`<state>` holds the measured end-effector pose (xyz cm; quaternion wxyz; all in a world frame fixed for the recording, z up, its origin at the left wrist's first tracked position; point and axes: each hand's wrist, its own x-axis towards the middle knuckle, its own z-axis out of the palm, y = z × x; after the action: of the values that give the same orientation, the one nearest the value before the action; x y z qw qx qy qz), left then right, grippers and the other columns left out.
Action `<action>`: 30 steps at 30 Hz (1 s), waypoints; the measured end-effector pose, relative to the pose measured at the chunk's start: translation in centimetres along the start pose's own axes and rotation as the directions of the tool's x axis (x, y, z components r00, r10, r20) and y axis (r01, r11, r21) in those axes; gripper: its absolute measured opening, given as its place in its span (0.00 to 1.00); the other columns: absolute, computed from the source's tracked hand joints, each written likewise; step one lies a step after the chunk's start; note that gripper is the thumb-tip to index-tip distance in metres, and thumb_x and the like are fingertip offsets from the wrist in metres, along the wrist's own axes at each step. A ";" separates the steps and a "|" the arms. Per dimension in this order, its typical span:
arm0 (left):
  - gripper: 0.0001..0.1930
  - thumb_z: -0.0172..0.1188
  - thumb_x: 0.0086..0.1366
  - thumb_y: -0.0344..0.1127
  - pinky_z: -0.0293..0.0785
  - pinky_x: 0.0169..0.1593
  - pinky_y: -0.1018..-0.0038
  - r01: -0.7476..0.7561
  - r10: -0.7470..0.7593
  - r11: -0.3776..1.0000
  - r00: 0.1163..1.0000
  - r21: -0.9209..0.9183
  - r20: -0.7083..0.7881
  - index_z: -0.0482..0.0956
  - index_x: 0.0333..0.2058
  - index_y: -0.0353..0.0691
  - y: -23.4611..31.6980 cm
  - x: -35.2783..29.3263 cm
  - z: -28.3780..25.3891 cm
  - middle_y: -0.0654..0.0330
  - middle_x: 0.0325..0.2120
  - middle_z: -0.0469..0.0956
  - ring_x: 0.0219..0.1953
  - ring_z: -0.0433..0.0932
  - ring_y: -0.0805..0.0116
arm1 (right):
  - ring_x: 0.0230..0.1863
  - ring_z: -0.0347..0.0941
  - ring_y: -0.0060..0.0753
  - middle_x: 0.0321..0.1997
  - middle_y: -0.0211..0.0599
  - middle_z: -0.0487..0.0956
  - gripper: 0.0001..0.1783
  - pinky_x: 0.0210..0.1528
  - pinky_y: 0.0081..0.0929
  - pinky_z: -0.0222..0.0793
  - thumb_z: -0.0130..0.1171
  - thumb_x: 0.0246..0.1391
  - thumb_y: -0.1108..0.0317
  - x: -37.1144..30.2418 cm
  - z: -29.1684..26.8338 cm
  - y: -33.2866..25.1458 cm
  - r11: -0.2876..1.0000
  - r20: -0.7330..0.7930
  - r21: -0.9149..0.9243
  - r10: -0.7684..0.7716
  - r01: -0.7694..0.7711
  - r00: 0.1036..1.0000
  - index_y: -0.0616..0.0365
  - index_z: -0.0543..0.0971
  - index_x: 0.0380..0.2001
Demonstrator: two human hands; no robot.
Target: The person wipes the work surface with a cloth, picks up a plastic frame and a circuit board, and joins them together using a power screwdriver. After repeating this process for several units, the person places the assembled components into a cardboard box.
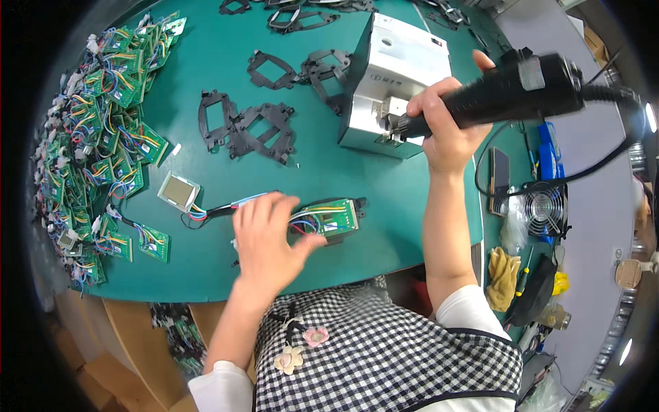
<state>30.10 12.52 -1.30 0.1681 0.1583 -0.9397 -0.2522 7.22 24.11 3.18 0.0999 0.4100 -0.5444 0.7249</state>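
In my right hand [446, 127] is a black electric screwdriver [508, 89], its fingers wrapped round the front of the body. The driver's tip points left, at the front outlet of a silvery box-shaped screw feeder [391, 75]. My left hand [268, 237] rests over the left end of a green circuit board [329, 218] with coloured wires, which lies on a black plastic frame [362, 206]. Its fingers are spread and the thumb is near the board. Left of that hand lies a small display module [180, 192], with wires running toward the hand.
A large heap of wired green boards [117, 137] covers the table's left side. Several black plastic frames [261, 130] lie at the middle and back. On the right are a fan [542, 209], yellowish gloves [503, 275] and a screwdriver [524, 271]. The driver's black cable [590, 172] loops there.
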 end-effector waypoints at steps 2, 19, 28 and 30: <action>0.31 0.72 0.36 0.44 0.57 0.53 0.59 0.009 -0.008 0.999 1.000 0.040 -0.029 0.72 0.41 0.40 0.3 -2.1 1.0 0.56 0.39 0.71 0.45 0.68 0.57 | 0.18 0.70 0.24 0.18 0.32 0.73 0.36 0.26 0.21 0.69 0.57 0.38 0.81 0.6 0.8 -0.4 0.995 0.064 0.053 0.080 -0.084 0.995 0.72 0.56 0.54; 0.22 0.73 0.31 0.34 0.63 0.45 0.64 0.084 -0.105 0.984 0.986 -0.155 -0.131 0.75 0.30 0.40 -1.2 -2.6 4.2 0.61 0.35 0.74 0.41 0.71 0.59 | 0.19 0.70 0.29 0.18 0.36 0.71 0.43 0.26 0.26 0.70 0.53 0.41 0.80 -8.0 9.8 -1.8 0.872 0.213 0.168 0.423 -0.459 0.881 0.64 0.45 0.60; 0.21 0.71 0.32 0.37 0.61 0.43 0.64 0.055 -0.078 0.988 0.984 -0.145 -0.160 0.74 0.28 0.41 -0.9 -1.7 3.9 0.61 0.28 0.69 0.37 0.69 0.60 | 0.19 0.67 0.20 0.19 0.32 0.72 0.35 0.23 0.16 0.61 0.59 0.35 0.77 -8.1 9.4 -0.5 0.885 0.487 0.082 0.366 -0.459 0.793 0.72 0.58 0.50; 0.21 0.71 0.32 0.37 0.61 0.43 0.65 0.101 -0.110 0.987 0.992 -0.128 -0.063 0.74 0.28 0.41 -1.1 -1.5 3.7 0.62 0.28 0.70 0.37 0.69 0.60 | 0.19 0.68 0.21 0.19 0.33 0.72 0.35 0.23 0.18 0.64 0.58 0.36 0.78 -8.1 8.5 -1.0 0.890 0.459 0.113 0.347 -0.441 0.818 0.72 0.57 0.50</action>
<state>30.22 13.77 -5.26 0.1968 0.2056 -0.9060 -0.3134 17.14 19.47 -1.22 -0.2193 0.4443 -0.5448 0.6765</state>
